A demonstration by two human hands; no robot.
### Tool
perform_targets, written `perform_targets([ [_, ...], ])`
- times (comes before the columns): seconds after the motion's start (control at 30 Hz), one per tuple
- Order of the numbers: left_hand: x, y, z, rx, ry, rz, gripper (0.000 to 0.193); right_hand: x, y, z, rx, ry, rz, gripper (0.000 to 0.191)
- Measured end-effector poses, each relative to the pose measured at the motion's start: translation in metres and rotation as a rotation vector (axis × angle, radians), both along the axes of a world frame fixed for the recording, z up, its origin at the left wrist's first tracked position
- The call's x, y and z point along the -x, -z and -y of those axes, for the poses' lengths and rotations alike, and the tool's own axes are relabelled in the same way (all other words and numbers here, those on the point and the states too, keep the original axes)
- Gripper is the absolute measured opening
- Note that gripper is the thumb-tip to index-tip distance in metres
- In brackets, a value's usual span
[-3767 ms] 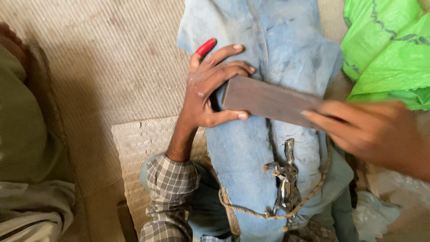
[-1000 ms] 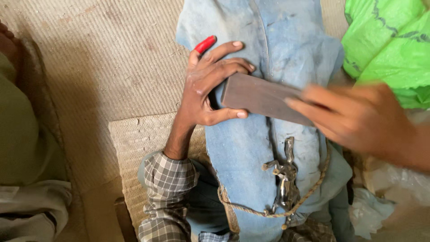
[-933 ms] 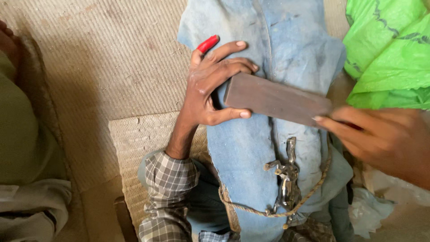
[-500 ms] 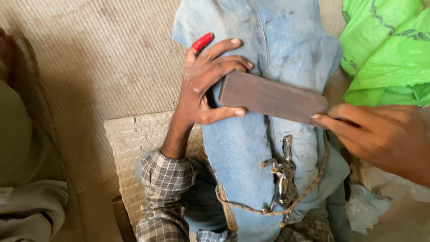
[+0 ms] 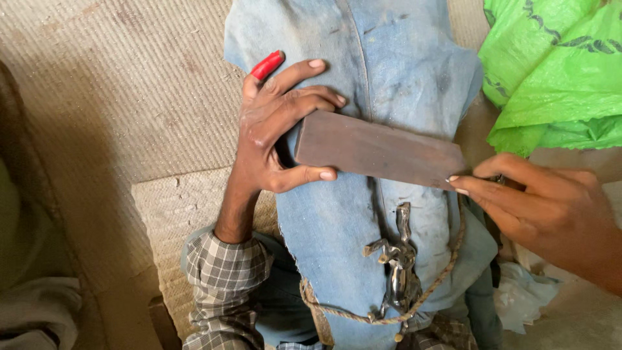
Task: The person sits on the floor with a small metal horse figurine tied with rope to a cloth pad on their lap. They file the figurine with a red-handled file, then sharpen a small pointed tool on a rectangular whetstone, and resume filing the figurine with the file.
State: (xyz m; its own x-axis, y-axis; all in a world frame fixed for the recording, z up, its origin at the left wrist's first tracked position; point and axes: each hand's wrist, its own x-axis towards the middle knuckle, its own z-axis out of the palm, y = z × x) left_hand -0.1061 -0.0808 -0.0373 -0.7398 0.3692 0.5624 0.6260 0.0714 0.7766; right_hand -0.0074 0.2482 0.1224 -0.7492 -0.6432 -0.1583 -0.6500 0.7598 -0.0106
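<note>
Left hand (image 5: 272, 129) grips one end of dark flat slab (image 5: 379, 149) lying across denim cloth (image 5: 389, 65); right hand (image 5: 551, 207) pinches the other end with fingertips.

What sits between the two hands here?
In the head view, a flat dark brown rectangular block spans the gap: the left hand clasps one end and the right hand touches the other with its fingertips, over worn blue denim cloth.

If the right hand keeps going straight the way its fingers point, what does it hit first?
The right hand points leftward, its fingertips at the near end of the dark flat block. It would meet that block first; whether they already touch is unclear.
</note>
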Motion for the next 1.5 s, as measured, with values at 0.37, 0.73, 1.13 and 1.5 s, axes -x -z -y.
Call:
perform_targets([
  [0.37,-0.002,-0.01,0.006,0.026,0.001,-0.002,0.065,-0.027,0.029,-0.008,0.619,0.758,0.387,0.016],
  [0.73,-0.003,-0.013,0.01,0.042,0.013,-0.002,0.067,-0.042,0.045,-0.017,0.882,0.829,0.481,0.012],
  [1.13,-0.003,-0.007,0.009,0.015,-0.001,-0.02,0.068,-0.042,0.045,-0.016,0.851,0.762,0.466,0.007],
  [1.5,-0.003,-0.009,0.008,0.017,0.002,-0.021,0.068,-0.028,0.019,0.003,0.42,0.519,0.152,0.025],
])
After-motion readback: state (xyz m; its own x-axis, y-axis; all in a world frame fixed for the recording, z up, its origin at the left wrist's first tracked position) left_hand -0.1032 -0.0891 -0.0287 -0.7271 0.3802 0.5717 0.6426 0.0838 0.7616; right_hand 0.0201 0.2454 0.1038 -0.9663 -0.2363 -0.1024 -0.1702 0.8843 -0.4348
